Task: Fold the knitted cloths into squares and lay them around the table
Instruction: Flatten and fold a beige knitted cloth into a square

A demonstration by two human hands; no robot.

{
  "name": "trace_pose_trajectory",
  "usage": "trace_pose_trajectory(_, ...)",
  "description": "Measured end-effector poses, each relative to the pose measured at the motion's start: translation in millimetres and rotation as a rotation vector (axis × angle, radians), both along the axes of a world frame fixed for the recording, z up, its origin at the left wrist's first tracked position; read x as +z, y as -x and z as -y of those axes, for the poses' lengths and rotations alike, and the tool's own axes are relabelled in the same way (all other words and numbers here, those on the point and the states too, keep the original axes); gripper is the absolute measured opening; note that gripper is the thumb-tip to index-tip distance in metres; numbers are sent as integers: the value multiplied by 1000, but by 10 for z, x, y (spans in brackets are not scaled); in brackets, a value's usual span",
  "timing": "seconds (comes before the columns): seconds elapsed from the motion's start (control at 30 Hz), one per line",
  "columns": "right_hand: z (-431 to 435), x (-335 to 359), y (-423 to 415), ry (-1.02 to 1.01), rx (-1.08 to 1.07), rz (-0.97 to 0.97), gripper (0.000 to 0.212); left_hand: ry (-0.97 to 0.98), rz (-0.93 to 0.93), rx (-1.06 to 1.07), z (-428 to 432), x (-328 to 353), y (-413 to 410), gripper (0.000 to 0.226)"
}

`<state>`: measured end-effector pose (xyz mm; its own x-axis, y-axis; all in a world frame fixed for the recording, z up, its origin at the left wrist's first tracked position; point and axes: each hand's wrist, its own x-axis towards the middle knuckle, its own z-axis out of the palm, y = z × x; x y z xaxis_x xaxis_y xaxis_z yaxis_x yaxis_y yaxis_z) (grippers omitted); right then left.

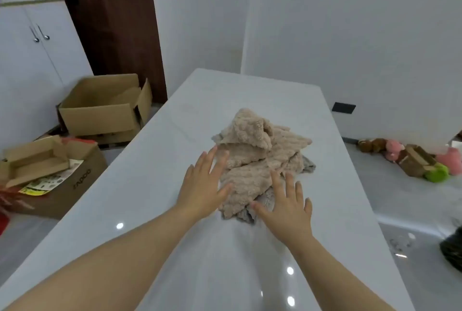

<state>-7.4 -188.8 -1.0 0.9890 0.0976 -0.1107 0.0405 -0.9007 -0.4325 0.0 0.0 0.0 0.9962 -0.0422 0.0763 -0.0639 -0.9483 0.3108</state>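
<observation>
Hidden/unclear: pile of knitted cloths (pixel 260 158) is heaped, layers overlap, count can't be told. Grey cloth (pixel 308 164) sits under the beige ones, showing only at the pile's right side and near end; most of it is covered. Right hand (pixel 287 208) covers the pile's near-right part. Can't tell if either hand presses down or just hovers on the fabric. The bench (pixel 155 185) is cut off at its near end by the picture's bottom edge. A black bag-like thing (pixel 452 253) on the floor is cut at the right edge and can't be identified.

Orientation: the pile lies mid-bench, between the two long edges, a bit closer to the right one. Its long axis runs roughly along the bench's length. The bunched, raised end is toward the far edge; the flatter, pointed corner faces the near edge.

Hands: left hand (pixel 203 185) is flat with fingers straight and spread, at the pile's left side, fingertips on the cloth edge. The right hand is also flat and spread, at the near-right. Neither grasps anything.

Materials: the cloths are beige, fuzzy, with ribbed rows and ragged, angular corners, unfolded. The bench is glossy white with light spots reflected on it.

Off the bench: open cardboard boxes (pixel 100 108) on the floor to the left, plush toys (pixel 400 158) on the floor to the right, white cabinet (pixel 30 48) at far left.
</observation>
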Motion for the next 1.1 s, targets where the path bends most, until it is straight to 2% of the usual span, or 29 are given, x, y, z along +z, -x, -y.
trace_pose_trajectory(0.23, -58, -328, -526, 3, -14, 35, 80, 348, 99, 115, 324, -122, -683, 72)
trace_pose_trajectory(0.3, -53, -446, -620, 8, -13, 10, 78, 364, 140, 91, 388, -169, -828, 74)
trace_pose_trajectory(0.4, -76, -609, -697, 17, -1, -29, 74, 267, 133, 20, 458, -222, -1073, 76)
trace_pose_trajectory(0.47, -96, -662, -745, 31, 7, -36, 71, 205, 79, 34, 459, -258, -1206, 67)
trace_pose_trajectory(0.57, -120, -668, -811, 54, 6, -31, 68, 264, 123, 106, 376, -305, -1283, 36)
trace_pose_trajectory(0.67, -136, -696, -811, 70, 0, -19, 67, 359, 165, 145, 280, -345, -1226, 30)
trace_pose_trajectory(0.8, -126, -737, -785, 84, -15, 26, 66, 670, 217, 255, 141, -203, -978, 18)
trace_pose_trajectory(0.87, -118, -793, -743, 61, -22, 68, 65, 753, 265, 320, -1, -144, -794, 14)
trace_pose_trajectory(1.0, -93, -883, -528, -57, -45, 313, 60, 793, 319, 362, -290, -163, -321, 14)
trace_pose_trajectory(1.1, -105, -880, -306, -84, -81, 373, 58, 750, 301, 372, -410, -290, 62, 15)
